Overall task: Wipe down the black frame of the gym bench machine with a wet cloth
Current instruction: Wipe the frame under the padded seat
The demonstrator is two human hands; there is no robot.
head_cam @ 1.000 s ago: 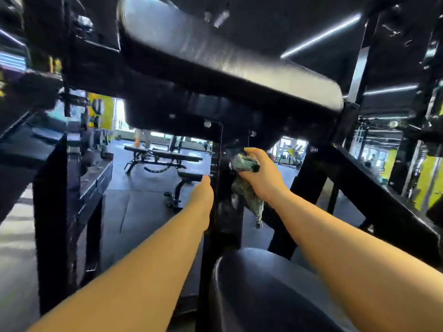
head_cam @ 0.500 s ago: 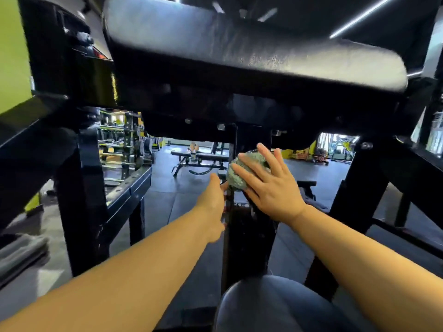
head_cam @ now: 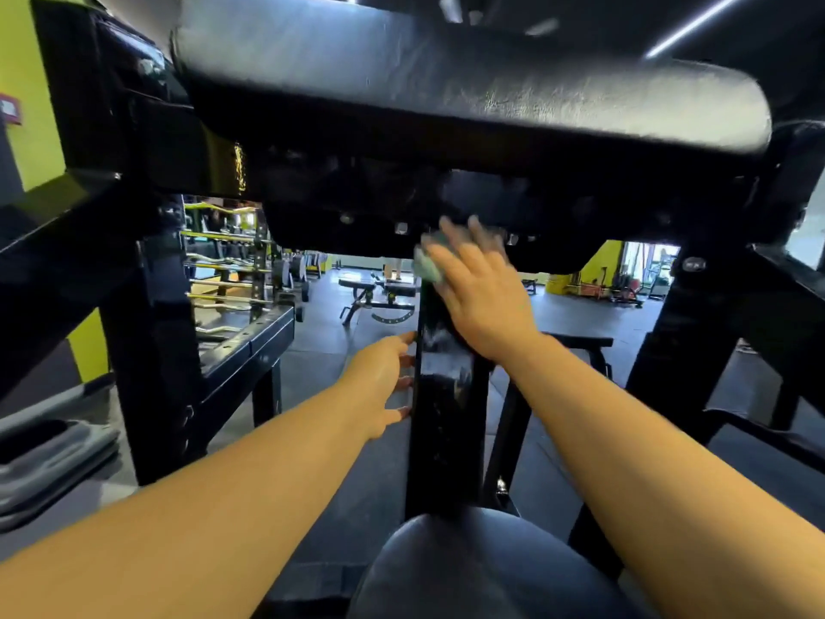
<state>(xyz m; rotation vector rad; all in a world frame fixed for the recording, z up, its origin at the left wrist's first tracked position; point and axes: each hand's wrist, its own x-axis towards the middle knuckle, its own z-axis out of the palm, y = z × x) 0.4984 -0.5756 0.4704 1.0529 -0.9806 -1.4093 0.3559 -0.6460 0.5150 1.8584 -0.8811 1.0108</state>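
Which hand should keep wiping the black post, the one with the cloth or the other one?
The right hand. It already presses the green cloth against the top of the black post. The left hand holds no cloth; its fingers only touch the post's left side, lower down.

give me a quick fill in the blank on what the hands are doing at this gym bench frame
1. The right hand presses a green ____ against the black upright post.
2. The left hand touches the post's ____ side.
3. The right hand sits ____ on the post than the left hand.
4. Above both hands is a black padded ____.

Missing words: cloth; left; higher; cushion
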